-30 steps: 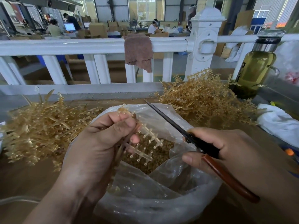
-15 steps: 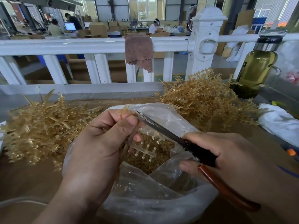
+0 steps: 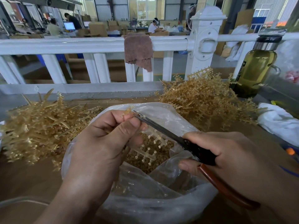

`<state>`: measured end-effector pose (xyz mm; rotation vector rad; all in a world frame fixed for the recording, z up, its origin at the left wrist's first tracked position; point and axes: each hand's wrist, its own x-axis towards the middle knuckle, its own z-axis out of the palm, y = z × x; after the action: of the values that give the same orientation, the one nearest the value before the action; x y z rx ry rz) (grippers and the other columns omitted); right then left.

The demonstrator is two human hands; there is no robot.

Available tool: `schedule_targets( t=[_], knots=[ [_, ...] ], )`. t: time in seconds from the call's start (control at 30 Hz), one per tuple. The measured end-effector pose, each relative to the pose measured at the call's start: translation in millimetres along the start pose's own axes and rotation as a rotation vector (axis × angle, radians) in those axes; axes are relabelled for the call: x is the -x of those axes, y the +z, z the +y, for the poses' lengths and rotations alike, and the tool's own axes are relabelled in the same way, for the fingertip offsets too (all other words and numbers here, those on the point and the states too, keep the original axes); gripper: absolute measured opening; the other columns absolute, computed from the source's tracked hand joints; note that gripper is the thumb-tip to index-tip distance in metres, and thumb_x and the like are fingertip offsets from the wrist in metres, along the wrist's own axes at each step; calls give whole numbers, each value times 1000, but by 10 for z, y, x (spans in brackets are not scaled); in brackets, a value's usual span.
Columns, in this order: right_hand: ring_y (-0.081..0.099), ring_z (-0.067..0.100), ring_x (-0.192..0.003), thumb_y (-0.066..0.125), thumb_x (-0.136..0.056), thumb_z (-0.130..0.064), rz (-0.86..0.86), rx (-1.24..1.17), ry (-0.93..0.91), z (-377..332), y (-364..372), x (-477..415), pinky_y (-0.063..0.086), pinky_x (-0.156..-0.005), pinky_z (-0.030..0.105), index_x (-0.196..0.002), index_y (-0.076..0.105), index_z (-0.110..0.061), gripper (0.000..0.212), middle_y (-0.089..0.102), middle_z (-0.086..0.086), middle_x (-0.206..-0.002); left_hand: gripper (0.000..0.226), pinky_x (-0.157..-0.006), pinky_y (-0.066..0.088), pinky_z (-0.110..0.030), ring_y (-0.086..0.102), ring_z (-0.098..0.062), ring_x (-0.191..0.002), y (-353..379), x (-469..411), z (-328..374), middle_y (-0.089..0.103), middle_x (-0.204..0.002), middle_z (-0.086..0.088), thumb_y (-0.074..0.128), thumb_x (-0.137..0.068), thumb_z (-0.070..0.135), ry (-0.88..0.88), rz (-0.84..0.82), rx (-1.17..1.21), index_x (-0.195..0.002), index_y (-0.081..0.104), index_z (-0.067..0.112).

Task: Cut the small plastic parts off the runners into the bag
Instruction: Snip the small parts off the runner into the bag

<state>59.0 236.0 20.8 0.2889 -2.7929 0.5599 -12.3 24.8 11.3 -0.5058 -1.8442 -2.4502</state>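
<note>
The left hand point(image 3: 100, 143) pinches a thin amber runner point(image 3: 148, 153), comb-shaped with small round parts on its pegs, over the clear crinkled bag point(image 3: 145, 199) between the hands. The right hand point(image 3: 226, 156) grips the brown-handled scissors point(image 3: 161, 129). Their dark tips reach the left fingertips, partly hidden. Cut parts point(image 3: 167, 146) lie in the bag.

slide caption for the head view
Left hand holds a runner over the bag; right hand holds scissors at its top end.

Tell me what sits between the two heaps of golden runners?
The open clear bag of cut parts, left hand and right hand above it; head view.
</note>
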Motion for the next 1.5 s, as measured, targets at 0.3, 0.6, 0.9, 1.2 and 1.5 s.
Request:
schedule_targets(
  t=[0.3,0.6,0.9,1.2,1.5],
  knots=[
    [57,2,-65,47,-79,-75,-16,0,-12,6,-13,-1,46,-62,25,-93,63,-34,46,59,-15,-70,6,-60,53,-16,63,-11,-59,-8,-11,-29,70,-67,-1,75,-70,29,41,-31,14,-65,73,27],
    [56,4,-64,44,-79,-73,-26,19,-7,1,-16,-6,43,-55,25,-89,63,-31,46,55,-13,-67,6,-57,52,-16,64,-10,-59,1,-11,-9,68,-65,-2,74,-70,29,4,-1,-1,-64,73,26],
    [55,1,-62,47,-81,-67,0,-6,-22,-33,-5,-13,39,-54,18,-83,60,-33,36,52,-15,-65,12,-48,47,-15,59,-8,-52,41,23,13,64,-64,-7,73,-74,30,-131,8,94,-67,71,21],
    [55,4,-62,50,-81,-68,-2,-25,-24,2,15,-19,39,-55,21,-84,61,-29,41,54,-13,-67,12,-45,47,-17,57,-9,-49,74,36,35,67,-64,-6,68,-77,26,-129,47,92,-73,69,15],
    [55,9,-62,47,-80,-69,-12,2,-25,21,12,-19,39,-56,25,-82,60,-25,45,53,-8,-64,15,-48,49,-16,58,-9,-50,100,38,-2,67,-61,-4,67,-74,32,-70,79,23,-69,71,18]
  ],
)
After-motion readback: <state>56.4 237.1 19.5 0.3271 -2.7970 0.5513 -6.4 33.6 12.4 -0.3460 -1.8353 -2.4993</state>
